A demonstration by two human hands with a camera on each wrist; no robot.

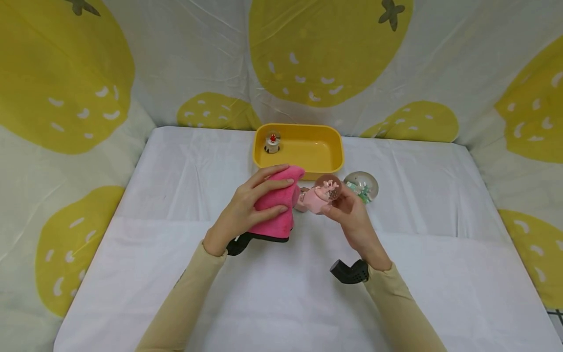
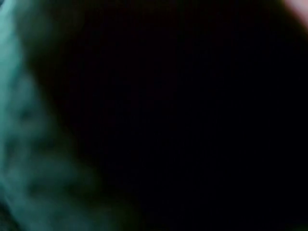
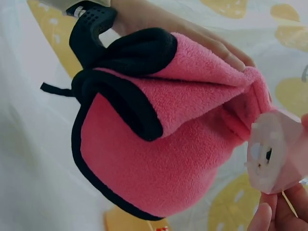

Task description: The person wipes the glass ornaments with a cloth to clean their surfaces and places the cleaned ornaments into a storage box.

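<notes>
The right hand (image 1: 354, 220) holds a pink snow globe (image 1: 317, 200) above the white-covered table (image 1: 440, 210), just near of the yellow tray (image 1: 303, 174). Its thumb lies on the near side of the base and its fingers bend round the right side, so the globe sits clamped between them. The clear dome leans to the right and the base points left; the right wrist view shows the base's underside, with a small dark mark on it.

The left hand (image 1: 239, 208) grips a pink cloth (image 1: 281, 195) with black edging, the thumb on the near side and the other fingers apart over the far part. The cloth is just left of the globe's base; whether they touch I cannot tell. The left wrist view is almost black.

A second pink object (image 1: 302, 201) shows partly hidden between cloth and globe. A green-based snow globe (image 1: 364, 185) lies just beyond the right hand, and a small globe with a red figure (image 1: 272, 143) stands at the tray's left end.
</notes>
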